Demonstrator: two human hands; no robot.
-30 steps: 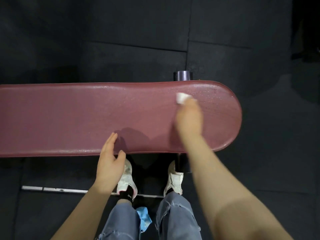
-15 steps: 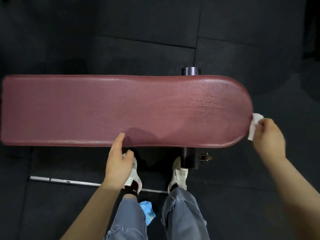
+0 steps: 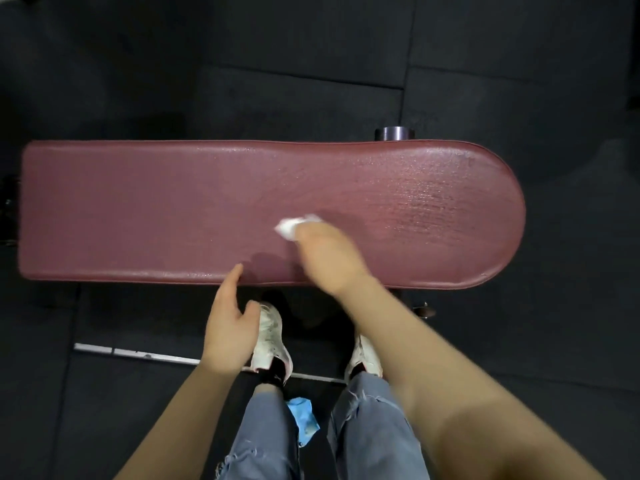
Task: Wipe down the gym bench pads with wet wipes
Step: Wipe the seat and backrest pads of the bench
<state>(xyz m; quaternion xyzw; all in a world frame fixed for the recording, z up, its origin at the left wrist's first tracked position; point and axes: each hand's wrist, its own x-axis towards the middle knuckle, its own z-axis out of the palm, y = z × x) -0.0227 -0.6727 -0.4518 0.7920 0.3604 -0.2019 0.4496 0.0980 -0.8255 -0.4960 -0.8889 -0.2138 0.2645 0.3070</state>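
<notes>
A long maroon bench pad [image 3: 138, 209] runs left to right across the view, its right end rounded and glistening wet. My right hand [image 3: 325, 258] lies on the pad's middle, blurred by motion, and grips a crumpled white wet wipe [image 3: 289, 228] against the surface. My left hand [image 3: 228, 323] hovers at the pad's near edge with straight, relaxed fingers; its fingertips reach the edge and it holds nothing.
Dark rubber floor tiles [image 3: 311, 64] surround the bench. A metal post end [image 3: 394, 133] pokes out behind the pad. My two white shoes [image 3: 270, 341] stand under the near edge, on a metal floor strip [image 3: 138, 353]. Something blue [image 3: 303, 415] lies between my legs.
My right hand swept with the wipe from the pad's far right area to its rounded right end, then back left onto the middle. The left hand stayed at the near edge.
</notes>
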